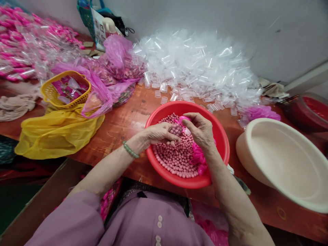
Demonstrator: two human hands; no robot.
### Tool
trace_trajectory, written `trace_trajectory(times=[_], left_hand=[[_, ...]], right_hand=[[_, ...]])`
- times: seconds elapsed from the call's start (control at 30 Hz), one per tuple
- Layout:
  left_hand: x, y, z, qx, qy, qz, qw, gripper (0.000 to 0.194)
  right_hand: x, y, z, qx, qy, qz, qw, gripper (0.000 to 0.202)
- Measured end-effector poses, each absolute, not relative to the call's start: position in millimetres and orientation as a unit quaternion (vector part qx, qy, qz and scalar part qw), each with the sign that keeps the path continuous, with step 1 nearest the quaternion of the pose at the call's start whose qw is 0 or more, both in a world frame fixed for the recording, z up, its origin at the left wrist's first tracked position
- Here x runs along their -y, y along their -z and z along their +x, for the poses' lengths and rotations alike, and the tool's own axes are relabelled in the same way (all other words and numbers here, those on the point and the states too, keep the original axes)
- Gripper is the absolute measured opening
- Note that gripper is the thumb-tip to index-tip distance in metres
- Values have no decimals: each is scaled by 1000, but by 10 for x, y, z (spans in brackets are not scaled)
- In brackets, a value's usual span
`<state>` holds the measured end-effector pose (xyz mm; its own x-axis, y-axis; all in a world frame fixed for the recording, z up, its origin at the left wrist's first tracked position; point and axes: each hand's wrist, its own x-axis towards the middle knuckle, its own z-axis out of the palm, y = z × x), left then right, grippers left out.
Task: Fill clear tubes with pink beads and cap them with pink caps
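A red basin (222, 147) holds a layer of small round pink balls (176, 157). Over it, my left hand (162, 133) is closed around a cluster of these pink balls (176, 129); whether a clear container surrounds them I cannot tell. Close to its fingertips, my right hand (201, 128) pinches a bright pink plastic piece (183, 119), with a small clear plastic bit (187, 131) just below. More bright pink plastic pieces (198, 157) lie on the balls at the basin's right side, partly hidden by my right forearm.
Behind the basin spreads a heap of clear plastic tubes (197, 65). A cream basin (282, 164) stands at right. To the left are a yellow basket (65, 90) with packets, a yellow bag (60, 131), a pink bag (102, 92) and a pile of pink-filled tubes (28, 44).
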<state>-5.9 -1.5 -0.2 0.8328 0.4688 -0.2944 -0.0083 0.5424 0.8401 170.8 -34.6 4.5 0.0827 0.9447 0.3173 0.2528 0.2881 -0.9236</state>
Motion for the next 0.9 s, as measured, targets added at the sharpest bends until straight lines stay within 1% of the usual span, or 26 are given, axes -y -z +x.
trace_trajectory(times=[0.17,0.5,0.6,0.67,0.7,0.8,0.83,0.87,0.9], left_hand=[[4,-14,-65,-258,-131,450,845,10],[3,0,-74,-271,-178,387,863,17],[-19,10,-86,-245,-187,372,876,20],[-47,8,-89,-223,-183,357,888,17],[-64,4,-88,-215,-175,350,895,19],[-101,-14,-81,-208,-153,338,905,43],[-104,-20,-79,-208,-147,339,906,48],[-100,-23,-79,-209,-148,341,905,49],[-90,-23,-79,-210,-152,345,902,44]], right_hand=[[346,-37,1718,623,-316,-512,500,26],[380,-88,1857,633,-238,-552,489,18],[359,-67,1857,600,-271,-553,510,20],[340,-50,1835,565,-316,-544,534,23],[329,-43,1818,547,-337,-538,545,24],[298,-37,1747,506,-371,-530,571,25],[288,-40,1719,498,-372,-528,579,26],[278,-44,1692,491,-371,-525,588,26],[270,-50,1667,487,-368,-522,596,27]])
